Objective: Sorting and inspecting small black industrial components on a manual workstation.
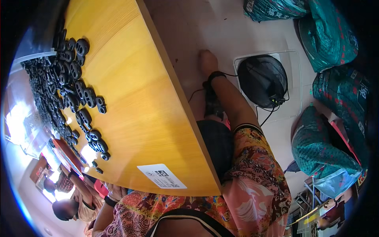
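Observation:
My right arm, in a floral sleeve, reaches down past the right edge of the wooden table point(130, 98). My right hand point(208, 62), bent over and rounded, is low over the pale floor beside the table, with a black band at its wrist. Its fingers are hidden. Nearest to it is a round black mesh thing point(260, 79) with a cable. My left hand point(116, 192) is at the table's near edge, partly cut off by it, and its fingers are not clear. Small black oval pieces with holes point(90, 96) lie spread and heaped on the table's left side.
A white printed label point(162, 176) is stuck to the tabletop near its front edge. Green woven sacks point(319, 146) line the floor on the right, with a clear plastic bag point(337, 183) by them. Other people point(75, 201) are at the lower left.

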Available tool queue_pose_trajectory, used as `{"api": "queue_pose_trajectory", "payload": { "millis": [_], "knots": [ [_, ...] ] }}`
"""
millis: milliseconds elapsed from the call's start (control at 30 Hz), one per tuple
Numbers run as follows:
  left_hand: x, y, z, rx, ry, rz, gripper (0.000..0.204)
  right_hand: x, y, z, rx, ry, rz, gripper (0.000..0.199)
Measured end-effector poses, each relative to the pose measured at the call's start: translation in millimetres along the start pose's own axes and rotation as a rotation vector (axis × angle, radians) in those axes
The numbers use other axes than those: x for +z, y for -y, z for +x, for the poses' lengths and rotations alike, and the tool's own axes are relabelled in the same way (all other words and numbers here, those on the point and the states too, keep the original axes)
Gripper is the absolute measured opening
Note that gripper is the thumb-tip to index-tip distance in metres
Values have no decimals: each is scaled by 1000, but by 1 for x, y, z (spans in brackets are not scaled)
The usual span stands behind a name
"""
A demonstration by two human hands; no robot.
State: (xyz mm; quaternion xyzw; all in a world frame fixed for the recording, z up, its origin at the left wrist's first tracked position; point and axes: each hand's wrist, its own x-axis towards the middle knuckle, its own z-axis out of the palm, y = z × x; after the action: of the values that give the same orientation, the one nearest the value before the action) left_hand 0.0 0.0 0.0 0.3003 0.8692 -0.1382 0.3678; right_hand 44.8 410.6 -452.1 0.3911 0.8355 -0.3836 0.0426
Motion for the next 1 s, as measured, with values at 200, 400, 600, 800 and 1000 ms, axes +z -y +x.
{"api": "queue_pose_trajectory", "payload": {
  "millis": [200,400,600,800,1000],
  "knots": [
    [13,3,3,240,-312,-18,41,-6,10,4,-49,31,-129,14],
    [6,-10,5,387,-482,32,30,11,-17,-18,-359,-40,36,25],
    [8,-7,8,585,-626,-18,21,-2,84,1,-373,67,-75,29],
    [14,-11,1,612,-725,-94,15,-151,3,-116,-328,131,36,29],
    [11,-23,-3,845,-909,-534,12,-303,55,-170,-378,-284,336,7]
  ]
}}
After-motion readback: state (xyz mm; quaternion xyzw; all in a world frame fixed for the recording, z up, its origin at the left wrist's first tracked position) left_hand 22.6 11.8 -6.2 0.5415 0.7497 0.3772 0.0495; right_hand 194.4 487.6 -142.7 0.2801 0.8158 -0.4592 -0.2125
